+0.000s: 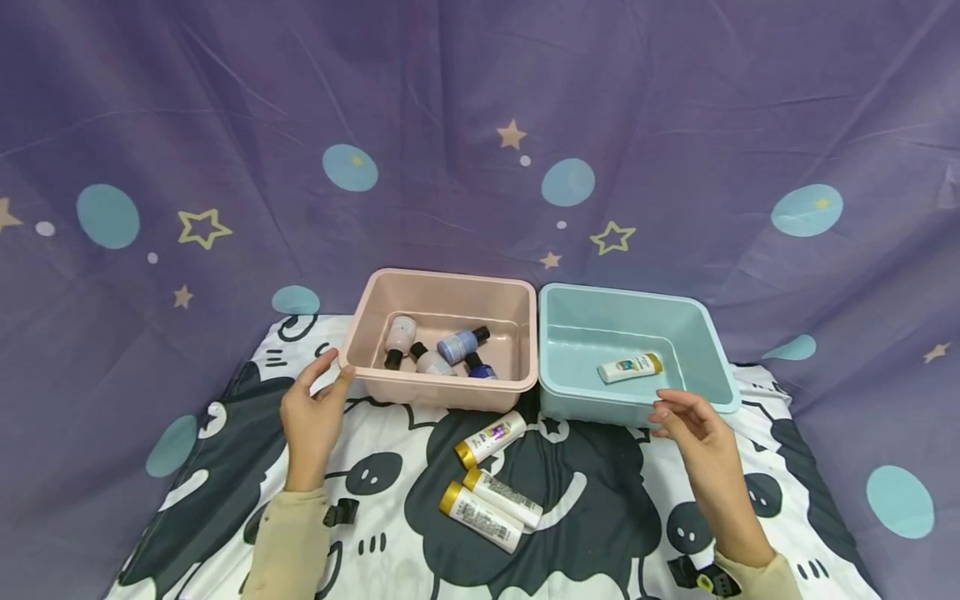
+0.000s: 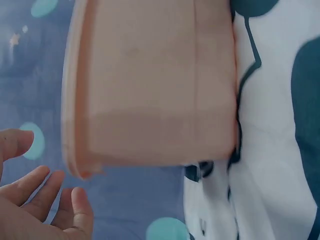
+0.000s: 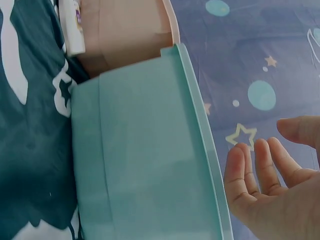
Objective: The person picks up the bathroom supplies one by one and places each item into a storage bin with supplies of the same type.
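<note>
My left hand (image 1: 313,417) is at the front left corner of the pink bin (image 1: 442,392), thumb and fingers spread near its rim. In the left wrist view those fingers (image 2: 42,192) are loosely bent and hold nothing. Over the front right rim of the light blue bin (image 1: 592,407) hovers my right hand (image 1: 701,446), empty, with relaxed fingers. One small white bottle with a gold cap (image 1: 630,367) lies inside the blue bin. Several small bottles with black caps, such as a blue one (image 1: 459,344) and a pale one (image 1: 401,335), lie in the pink bin.
Three white bottles with gold caps lie on the sheep-print cloth (image 1: 375,517) before the bins: one bottle (image 1: 495,437) near the pink bin, a bottle (image 1: 506,497) and another bottle (image 1: 482,518) side by side nearer me. A purple curtain (image 1: 450,125) hangs behind.
</note>
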A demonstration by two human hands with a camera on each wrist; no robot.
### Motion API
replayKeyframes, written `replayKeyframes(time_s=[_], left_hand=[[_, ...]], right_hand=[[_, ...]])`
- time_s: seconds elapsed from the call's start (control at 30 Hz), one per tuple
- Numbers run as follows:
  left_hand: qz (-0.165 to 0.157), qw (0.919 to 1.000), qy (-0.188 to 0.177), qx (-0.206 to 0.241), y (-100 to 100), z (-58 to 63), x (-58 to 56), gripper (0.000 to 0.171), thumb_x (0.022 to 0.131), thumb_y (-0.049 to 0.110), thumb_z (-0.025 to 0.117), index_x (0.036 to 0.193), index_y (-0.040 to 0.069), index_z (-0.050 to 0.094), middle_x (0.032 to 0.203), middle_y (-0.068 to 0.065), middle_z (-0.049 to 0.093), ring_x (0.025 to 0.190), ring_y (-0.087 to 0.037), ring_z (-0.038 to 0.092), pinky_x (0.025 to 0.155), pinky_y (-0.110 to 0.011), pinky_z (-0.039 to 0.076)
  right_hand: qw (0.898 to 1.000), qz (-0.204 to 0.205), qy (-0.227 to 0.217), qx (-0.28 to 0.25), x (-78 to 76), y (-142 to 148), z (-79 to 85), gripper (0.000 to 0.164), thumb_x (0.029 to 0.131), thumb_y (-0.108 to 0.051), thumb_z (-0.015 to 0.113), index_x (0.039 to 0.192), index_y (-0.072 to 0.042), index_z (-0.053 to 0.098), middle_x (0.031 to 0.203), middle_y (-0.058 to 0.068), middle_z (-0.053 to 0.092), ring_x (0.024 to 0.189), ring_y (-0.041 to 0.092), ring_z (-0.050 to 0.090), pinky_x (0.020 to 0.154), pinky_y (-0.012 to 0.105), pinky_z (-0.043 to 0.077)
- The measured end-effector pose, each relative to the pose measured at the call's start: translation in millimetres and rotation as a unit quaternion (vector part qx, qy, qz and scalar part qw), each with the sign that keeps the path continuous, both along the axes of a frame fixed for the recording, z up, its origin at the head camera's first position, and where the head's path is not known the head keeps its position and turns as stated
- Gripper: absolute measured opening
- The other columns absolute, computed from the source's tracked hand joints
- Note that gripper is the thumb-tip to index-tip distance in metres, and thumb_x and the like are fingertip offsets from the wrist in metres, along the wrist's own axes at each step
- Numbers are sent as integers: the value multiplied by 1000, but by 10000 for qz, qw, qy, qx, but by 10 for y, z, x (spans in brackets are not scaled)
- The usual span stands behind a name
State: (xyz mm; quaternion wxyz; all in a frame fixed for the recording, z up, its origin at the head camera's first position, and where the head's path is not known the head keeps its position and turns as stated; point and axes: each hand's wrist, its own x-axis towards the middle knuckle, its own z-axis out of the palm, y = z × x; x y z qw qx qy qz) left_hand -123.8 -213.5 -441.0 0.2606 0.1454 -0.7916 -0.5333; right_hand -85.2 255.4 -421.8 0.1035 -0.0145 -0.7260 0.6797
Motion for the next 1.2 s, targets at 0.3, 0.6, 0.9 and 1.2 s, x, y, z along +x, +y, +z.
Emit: replayKeyframes(time_s=[0.3, 0.6, 0.9, 1.2], left_hand=[[-805, 9949, 612, 53, 350, -37, 344, 33, 92, 6, 74, 124, 2, 69, 121, -7, 69, 109, -12, 61, 84, -16, 50], [-2273, 9725, -514, 37, 586, -265, 419, 35, 92, 14, 76, 126, 10, 69, 120, -1, 70, 109, -15, 64, 87, -28, 54], [-4260, 8825, -1942, -443, 591, -461, 423, 40, 94, 27, 73, 129, 8, 66, 122, -8, 68, 105, -24, 65, 85, -32, 54], [-5045, 8243, -2445, -783, 593, -554, 424, 39, 88, 23, 78, 120, 3, 70, 113, -4, 70, 91, -17, 66, 77, -30, 54]], right_hand=[[9967, -805, 55, -50, -27, 228, 12, 30, 97, 0, 64, 125, 11, 59, 102, 14, 65, 86, 15, 67, 71, 23, 56], [9802, -1926, 315, -322, -103, 497, -42, 29, 91, 9, 66, 120, 9, 66, 99, 12, 64, 79, 13, 66, 63, 19, 55], [9623, -2709, 140, -178, -221, 674, -252, 27, 89, 5, 69, 116, 1, 72, 98, 6, 59, 72, 9, 62, 58, 14, 51], [9554, -2836, -172, -803, -324, 741, -417, 22, 94, -2, 68, 116, -1, 71, 101, 5, 56, 77, 11, 61, 60, 17, 53]])
